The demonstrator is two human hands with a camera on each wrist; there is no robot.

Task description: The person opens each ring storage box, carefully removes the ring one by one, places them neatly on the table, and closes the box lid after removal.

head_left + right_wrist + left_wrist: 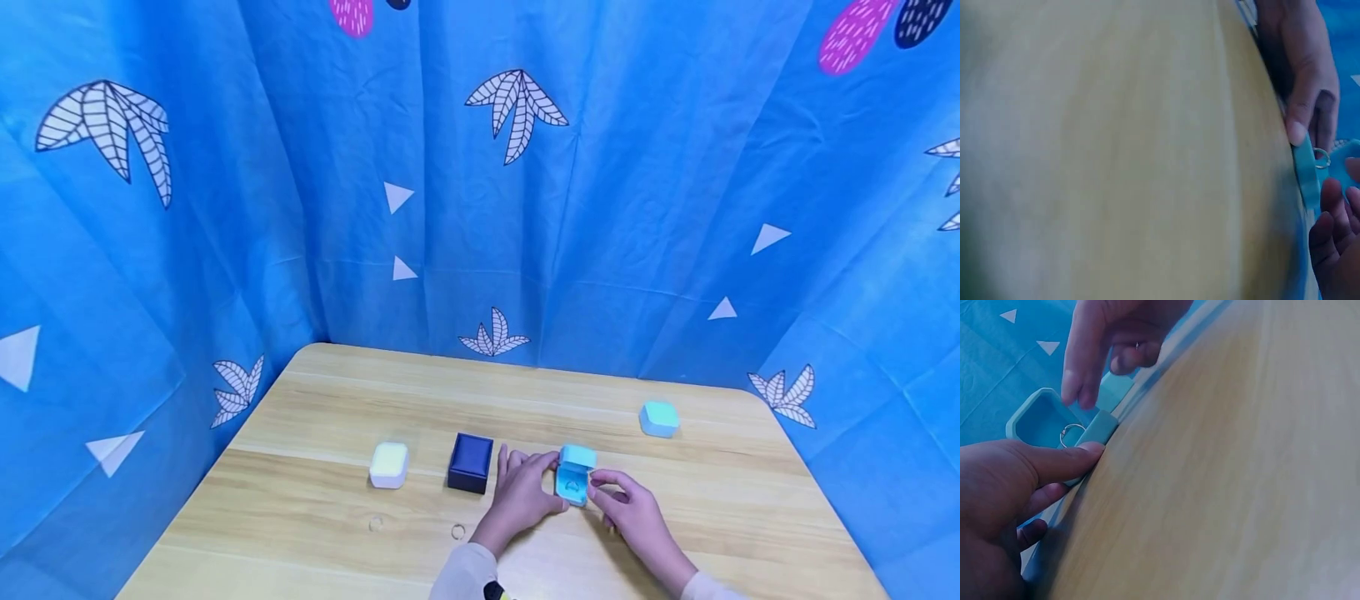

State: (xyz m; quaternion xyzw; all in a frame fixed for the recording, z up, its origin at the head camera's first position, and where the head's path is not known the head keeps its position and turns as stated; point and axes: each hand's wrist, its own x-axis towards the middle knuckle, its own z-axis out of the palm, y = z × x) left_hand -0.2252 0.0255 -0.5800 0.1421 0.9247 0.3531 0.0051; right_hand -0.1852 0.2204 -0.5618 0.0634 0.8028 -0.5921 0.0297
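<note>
An opened turquoise ring box (572, 487) stands on the table with its lid up, and a silver ring (1071, 432) sits upright in its insert. My left hand (522, 497) holds the box from the left, thumb at the front and index finger at the back. In the left wrist view the left thumb (1072, 461) presses along the front wall. My right hand (628, 510) is at the box's right side, its fingertips close beside the opening. Over the box in the left wrist view hang the right hand's extended fingers (1079, 375), with the others bent.
Left of the hands stand a closed dark blue box (471, 463) and a closed white box (389, 465). Two loose rings lie in front of them, one ring (458, 531) nearer the left wrist and another ring (376, 523). A closed mint box (660, 419) stands at the back right.
</note>
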